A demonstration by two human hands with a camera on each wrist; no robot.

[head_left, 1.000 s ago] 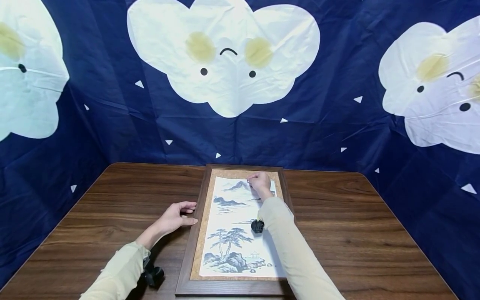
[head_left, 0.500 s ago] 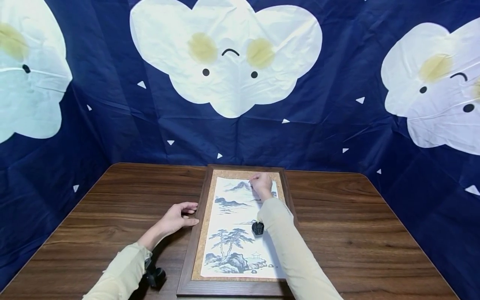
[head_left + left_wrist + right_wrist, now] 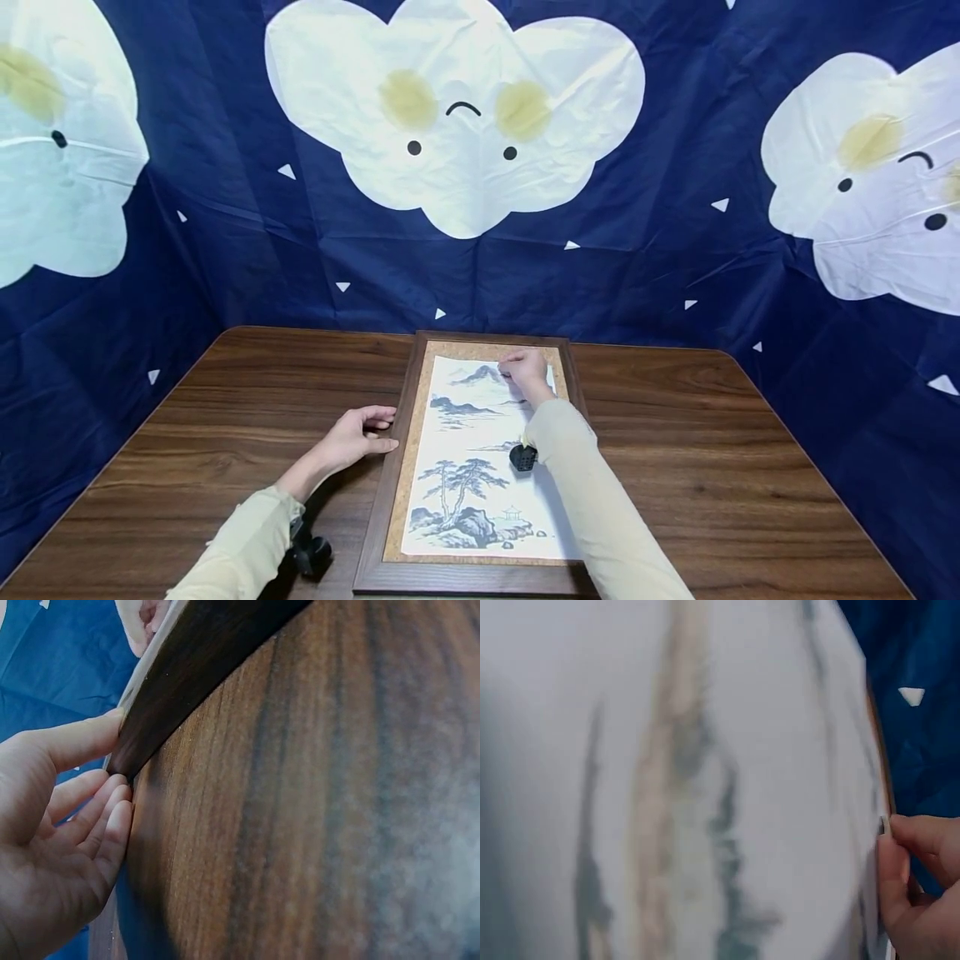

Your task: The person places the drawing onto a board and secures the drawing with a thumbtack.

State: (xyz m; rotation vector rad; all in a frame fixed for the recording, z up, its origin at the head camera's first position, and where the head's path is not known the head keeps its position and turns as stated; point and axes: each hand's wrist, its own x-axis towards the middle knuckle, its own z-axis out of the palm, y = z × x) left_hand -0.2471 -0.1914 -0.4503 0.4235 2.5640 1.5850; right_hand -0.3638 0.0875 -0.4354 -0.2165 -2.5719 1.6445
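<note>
A brown-framed cork board lies on the table with an ink landscape print on its cork. My left hand rests against the board's left side. In the left wrist view its thumb touches the frame's upper edge, and the other fingers lie lower along the side. At the print's top edge, my right hand pinches a small pale pin-like piece between thumb and forefinger. Its exact kind is too small to tell, and the fingers hide most of it.
The dark wooden table extends on both sides of the board. Behind it hangs a navy cloth with white cloud faces. A black wrist camera sits by the left sleeve, another camera above the print.
My right wrist and forearm have shifted slightly to the right, while its fingertips stay at the print's top edge. The left hand keeps its place against the frame.
</note>
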